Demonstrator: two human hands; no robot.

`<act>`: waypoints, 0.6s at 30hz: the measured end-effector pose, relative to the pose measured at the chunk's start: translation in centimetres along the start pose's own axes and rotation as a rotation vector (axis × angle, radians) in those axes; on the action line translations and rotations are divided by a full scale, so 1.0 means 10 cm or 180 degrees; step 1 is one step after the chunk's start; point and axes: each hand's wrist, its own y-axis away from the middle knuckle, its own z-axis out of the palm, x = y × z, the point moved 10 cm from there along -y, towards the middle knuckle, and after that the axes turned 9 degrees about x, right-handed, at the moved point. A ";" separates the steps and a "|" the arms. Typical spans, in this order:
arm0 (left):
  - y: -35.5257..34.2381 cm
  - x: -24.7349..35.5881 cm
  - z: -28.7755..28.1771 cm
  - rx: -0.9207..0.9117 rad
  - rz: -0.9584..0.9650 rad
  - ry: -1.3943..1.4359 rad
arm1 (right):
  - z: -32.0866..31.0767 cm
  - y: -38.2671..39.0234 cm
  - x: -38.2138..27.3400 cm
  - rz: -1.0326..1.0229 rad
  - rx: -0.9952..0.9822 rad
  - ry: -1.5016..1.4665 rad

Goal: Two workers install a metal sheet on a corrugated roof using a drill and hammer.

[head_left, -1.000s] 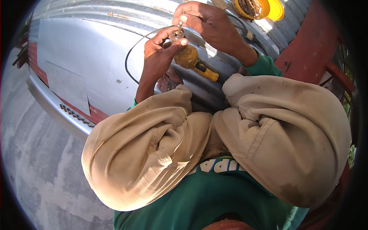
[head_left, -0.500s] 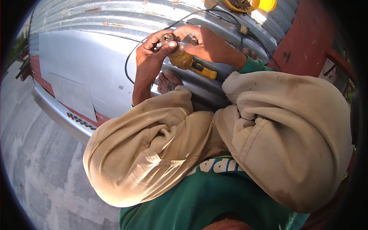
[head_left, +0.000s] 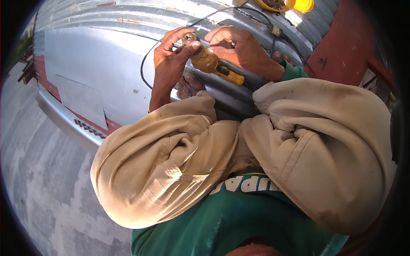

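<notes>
Corrugated metal sheeting [head_left: 128, 25]: lay under the whole scene as the working surface; a flat grey panel [head_left: 89, 68] rested on it at the left, apparently laid there only as stock.
Knees [head_left: 171, 162]: drawn up in beige trousers, the person crouching on the sheeting; judged to bring the hands close over the work.
Red steel frame [head_left: 337, 47]: stood at the right edge, well apart from the hands.
Black cable [head_left: 147, 64]: looped over the sheeting from behind the left hand up toward the yellow container [head_left: 277, 5] at the top edge; its end connection could not be made out.
Right hand [head_left: 243, 49]: curled over the body of the tool, fingers closed on it from above, presumably to steady it.
Left hand [head_left: 171, 59]: thumb and fingertips pinched the round head of the tool, a grip suited to turning or seating a small part.
Yellow power tool [head_left: 211, 66]: held between both hands above the sheeting, just beyond the knees, handle pointing down and right, metal head [head_left: 188, 39] up and left.
Change from half a second earlier: the hands sat slightly lower in view and further apart, exposing more of the tool body; the left fingertips had closed onto the head.
</notes>
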 end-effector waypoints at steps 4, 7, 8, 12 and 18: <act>0.00 -0.04 0.03 -0.0004 -0.0080 0.0144 | 0.21 -0.03 0.06 -0.0463 0.0042 -0.0696; -0.02 -0.02 0.01 0.0005 0.0037 -0.0036 | 0.18 0.11 -0.01 -0.0579 -0.0042 -0.0777; -0.01 -0.02 0.00 0.0005 0.0036 -0.0036 | 0.16 0.19 0.11 -0.0258 -0.0393 -0.0617; 0.04 -0.05 0.02 0.0015 -0.0074 0.0015 | 0.10 0.22 0.17 0.0045 -0.0324 -0.0370; -0.02 -0.02 0.04 0.0015 0.0024 -0.0034 | 0.28 0.07 -0.05 -0.0350 -0.0094 -0.0924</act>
